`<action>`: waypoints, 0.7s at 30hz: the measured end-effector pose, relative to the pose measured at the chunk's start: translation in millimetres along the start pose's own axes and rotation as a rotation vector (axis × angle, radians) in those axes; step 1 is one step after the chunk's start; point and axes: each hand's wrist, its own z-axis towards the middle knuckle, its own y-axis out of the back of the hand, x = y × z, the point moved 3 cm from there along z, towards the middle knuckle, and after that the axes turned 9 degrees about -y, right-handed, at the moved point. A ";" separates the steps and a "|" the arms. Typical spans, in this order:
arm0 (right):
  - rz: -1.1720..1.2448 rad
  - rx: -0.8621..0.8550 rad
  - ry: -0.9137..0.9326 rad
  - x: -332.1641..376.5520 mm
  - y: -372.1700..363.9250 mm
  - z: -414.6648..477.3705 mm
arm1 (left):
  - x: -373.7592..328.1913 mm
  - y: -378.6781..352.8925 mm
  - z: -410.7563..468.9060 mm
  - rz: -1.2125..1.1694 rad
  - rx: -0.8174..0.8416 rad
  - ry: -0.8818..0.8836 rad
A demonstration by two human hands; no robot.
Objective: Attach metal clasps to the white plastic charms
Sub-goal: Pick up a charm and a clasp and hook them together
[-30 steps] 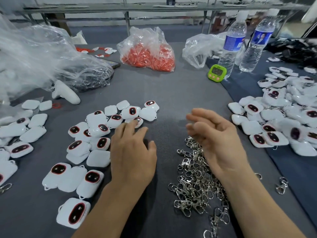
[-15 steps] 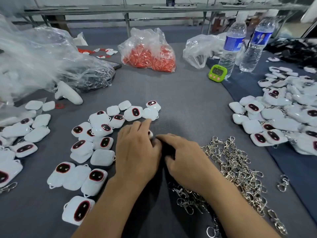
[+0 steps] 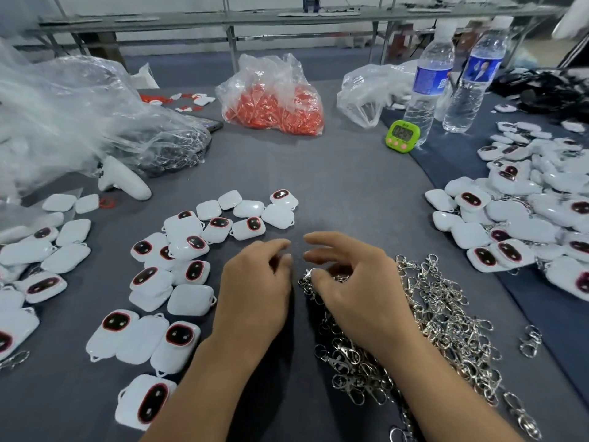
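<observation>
My left hand (image 3: pixel 255 291) rests palm down at the table's middle, its fingers curled under. Whatever lies beneath it is hidden. My right hand (image 3: pixel 360 295) lies on the left edge of a heap of silver metal clasps (image 3: pixel 439 320), thumb and bent fingers pinching one clasp (image 3: pixel 306 279) at the heap's top-left corner. The two hands' fingertips nearly touch. Several loose white plastic charms (image 3: pixel 191 250) with dark red-rimmed ovals lie just left of my left hand.
A big pile of white charms (image 3: pixel 526 218) fills the right side and more charms (image 3: pixel 38 250) lie at far left. Behind stand a bag of red parts (image 3: pixel 274 100), clear plastic bags (image 3: pixel 79 116), a green timer (image 3: pixel 402 135) and two water bottles (image 3: pixel 430 84). A white controller (image 3: pixel 124 183) lies at left.
My right hand swung from above the clasps to beside my left hand, then drew back a little onto the heap's edge. My left hand pulled back from the charms and curled its fingers.
</observation>
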 end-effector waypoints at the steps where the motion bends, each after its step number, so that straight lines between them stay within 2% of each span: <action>1: 0.020 0.033 0.030 3.7 -2.2 -2.9 | -0.2 0.5 0.4 -0.067 -0.030 0.023; 4: 0.036 0.102 0.104 11.9 -8.2 -8.9 | 1.7 0.0 1.2 -0.241 -0.123 0.138; 7: 0.049 0.120 0.058 9.0 -9.4 -6.7 | 2.5 -1.8 -1.2 -0.470 -0.235 0.297; 9: 0.064 0.146 0.020 3.2 -10.3 -3.0 | -2.0 -4.9 -2.5 -0.590 -0.233 0.355; 11: 0.120 0.121 -0.051 -3.3 -8.8 2.7 | -6.8 -6.6 -2.6 -0.625 -0.207 0.337; 14: 0.137 -0.087 -0.131 -14.8 6.1 16.1 | -7.4 -5.9 -1.6 -0.506 -0.146 0.192; 17: 0.152 -0.250 -0.192 -23.7 22.8 23.4 | -7.5 -9.9 -3.8 -0.174 0.051 0.031; 19: 0.035 -0.336 -0.178 -26.6 30.7 21.6 | -12.6 -14.2 -7.5 0.005 0.147 -0.105; 21: -0.112 -0.328 -0.158 -25.2 32.6 19.4 | -17.2 -16.2 -9.1 0.069 0.175 -0.188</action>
